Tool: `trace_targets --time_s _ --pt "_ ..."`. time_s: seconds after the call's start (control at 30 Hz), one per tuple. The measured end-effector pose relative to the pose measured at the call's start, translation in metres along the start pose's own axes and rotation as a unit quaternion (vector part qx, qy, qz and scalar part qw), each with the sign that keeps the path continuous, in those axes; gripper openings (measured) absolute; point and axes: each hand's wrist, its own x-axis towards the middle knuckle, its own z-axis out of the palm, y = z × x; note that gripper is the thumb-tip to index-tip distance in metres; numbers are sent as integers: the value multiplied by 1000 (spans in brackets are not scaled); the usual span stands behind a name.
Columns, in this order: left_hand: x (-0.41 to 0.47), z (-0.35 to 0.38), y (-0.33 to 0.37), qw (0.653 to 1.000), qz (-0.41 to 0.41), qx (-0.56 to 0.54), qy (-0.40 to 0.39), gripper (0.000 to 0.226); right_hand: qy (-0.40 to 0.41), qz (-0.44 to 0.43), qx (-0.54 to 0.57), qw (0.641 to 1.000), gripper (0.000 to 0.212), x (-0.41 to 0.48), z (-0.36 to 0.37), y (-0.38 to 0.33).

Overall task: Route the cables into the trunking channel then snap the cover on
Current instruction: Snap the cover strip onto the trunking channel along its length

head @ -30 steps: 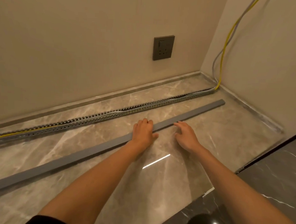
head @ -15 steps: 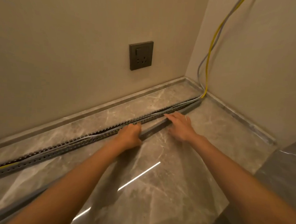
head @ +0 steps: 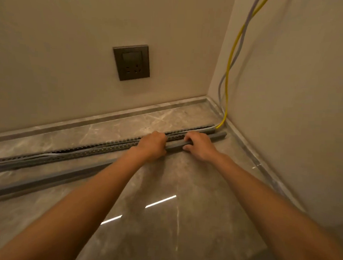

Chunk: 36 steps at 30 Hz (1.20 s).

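Observation:
A long grey slotted trunking channel (head: 98, 149) lies on the marble floor, parallel to the back wall, with grey and yellow cables lying in it. The yellow cable (head: 231, 59) and a grey cable (head: 220, 84) climb the right wall from the channel's right end. The long grey cover (head: 44, 181) lies just in front of the channel, its right end near the corner. My left hand (head: 152, 146) and my right hand (head: 200, 145) both grip the cover near its right end, close beside the channel.
A dark wall socket (head: 131, 62) sits on the back wall above the channel. A stone skirting (head: 107, 116) runs along both walls and meets in the corner at right. Polished floor with light reflections (head: 161, 202) lies under my arms.
Both hands have carried the cover from the open floor back to the channel's front side and right toward the corner. The view has moved closer to the wall.

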Motion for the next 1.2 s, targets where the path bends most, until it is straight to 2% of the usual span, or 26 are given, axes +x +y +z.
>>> trace_targets --time_s 0.2,0.33,0.43,0.63,0.83,0.97,1.2 --pt "20 18 52 999 -15 -18 36 22 -77 -89 46 992 32 5 -15 39" --pt "21 18 46 998 -47 2 48 19 -5 -85 10 996 35 4 -25 81" --pt "26 15 45 995 -42 30 84 23 47 -69 12 996 44 6 -31 97" --pt "42 17 56 996 42 -23 77 20 6 -79 11 997 56 8 -38 105" --pt "51 11 48 997 41 -1 68 20 -9 -32 19 999 41 18 -47 110" --pt "52 2 38 997 45 -28 56 18 -34 -46 -39 998 25 25 -56 111" --pt "58 -1 28 996 46 -67 43 18 -34 -29 -75 996 28 34 -60 100"
